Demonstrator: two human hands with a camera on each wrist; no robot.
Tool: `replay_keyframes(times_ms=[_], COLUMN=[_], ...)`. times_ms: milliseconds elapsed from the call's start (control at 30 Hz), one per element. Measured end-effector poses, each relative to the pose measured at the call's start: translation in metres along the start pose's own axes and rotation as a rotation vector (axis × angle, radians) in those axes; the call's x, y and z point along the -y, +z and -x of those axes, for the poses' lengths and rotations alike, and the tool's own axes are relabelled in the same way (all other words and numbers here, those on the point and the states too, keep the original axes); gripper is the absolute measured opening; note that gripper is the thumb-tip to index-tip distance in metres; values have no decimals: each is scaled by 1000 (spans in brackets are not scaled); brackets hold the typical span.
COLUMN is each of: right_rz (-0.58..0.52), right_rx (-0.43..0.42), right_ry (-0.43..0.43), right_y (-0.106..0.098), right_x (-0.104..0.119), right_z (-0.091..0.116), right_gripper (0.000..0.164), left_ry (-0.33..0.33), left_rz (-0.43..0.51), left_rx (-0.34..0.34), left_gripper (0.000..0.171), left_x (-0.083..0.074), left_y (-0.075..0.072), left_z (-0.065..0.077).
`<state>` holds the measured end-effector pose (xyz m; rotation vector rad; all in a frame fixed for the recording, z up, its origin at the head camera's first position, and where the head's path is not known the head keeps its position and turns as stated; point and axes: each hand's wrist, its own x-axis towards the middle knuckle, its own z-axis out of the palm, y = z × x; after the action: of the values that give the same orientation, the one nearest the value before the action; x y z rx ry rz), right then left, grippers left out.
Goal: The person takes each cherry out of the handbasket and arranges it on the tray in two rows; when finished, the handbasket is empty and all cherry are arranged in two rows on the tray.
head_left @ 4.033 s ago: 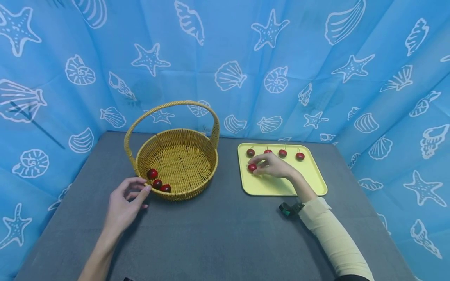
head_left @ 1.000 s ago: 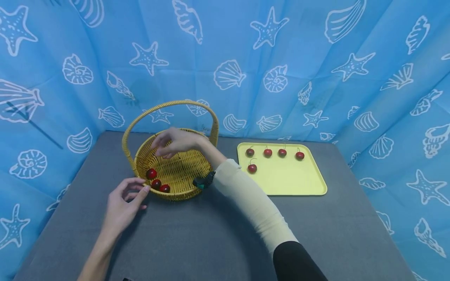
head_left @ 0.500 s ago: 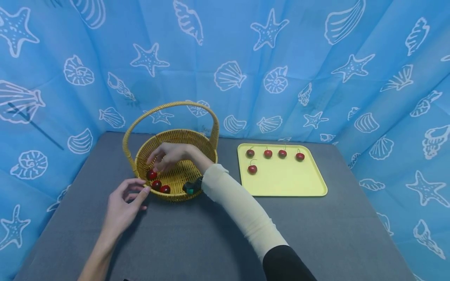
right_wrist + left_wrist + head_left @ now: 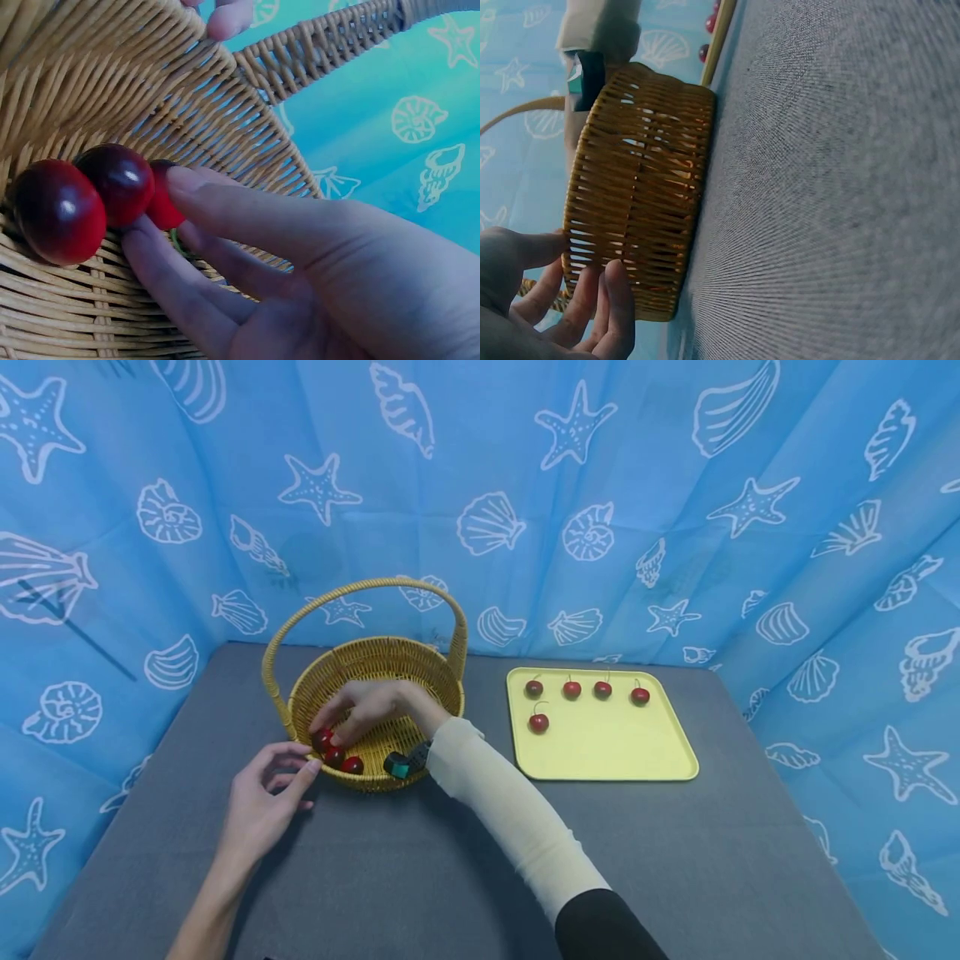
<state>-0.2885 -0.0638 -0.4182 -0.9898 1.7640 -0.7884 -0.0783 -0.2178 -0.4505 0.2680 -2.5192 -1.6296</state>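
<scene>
Near the table's left-back stands a woven basket (image 4: 408, 652) with a tall handle. My left hand (image 4: 262, 797) holds its near-left rim; in the left wrist view its thumb and fingers (image 4: 619, 300) straddle that rim. Inside the basket, my right hand (image 4: 371, 706) pinches a dark red cherry (image 4: 163, 206) between thumb and fingers. A bit of green stem shows under that cherry. Two more cherries lie beside it against the basket wall, one (image 4: 116, 184) in the middle and one (image 4: 60, 214) at the end.
A pale yellow tray (image 4: 615, 743) lies right of the basket. Several stemmed cherries sit on it, four along the back edge and a single cherry (image 4: 538, 723) at its left. Behind the grey table (image 4: 420, 877) hangs a blue curtain (image 4: 510, 585) with shell prints.
My right hand has left the cherry on the tray's left, crossed to the basket and lowered onto a cherry there, now pinched. My left hand stays at the rim.
</scene>
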Motion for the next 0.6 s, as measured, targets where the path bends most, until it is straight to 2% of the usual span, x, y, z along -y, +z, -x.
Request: replay_keyframes(times_ms=[167,367,600], right_rz=[27,35,15], right_rx=[-19,-109,-168], right_ry=[-7,-17,-91], right_y=[0,-5,-15], right_x=[-1,0,6], right_z=[2,9,27], right_gripper=[41,41,47], left_ry=[-2,-10,-13], left_rz=[-9,-9,3], left_rx=[-4,-9,-7], left_gripper=[41,42,44], left_x=[0,-1,-1], left_y=[1,2,1], left_z=[0,0,-1])
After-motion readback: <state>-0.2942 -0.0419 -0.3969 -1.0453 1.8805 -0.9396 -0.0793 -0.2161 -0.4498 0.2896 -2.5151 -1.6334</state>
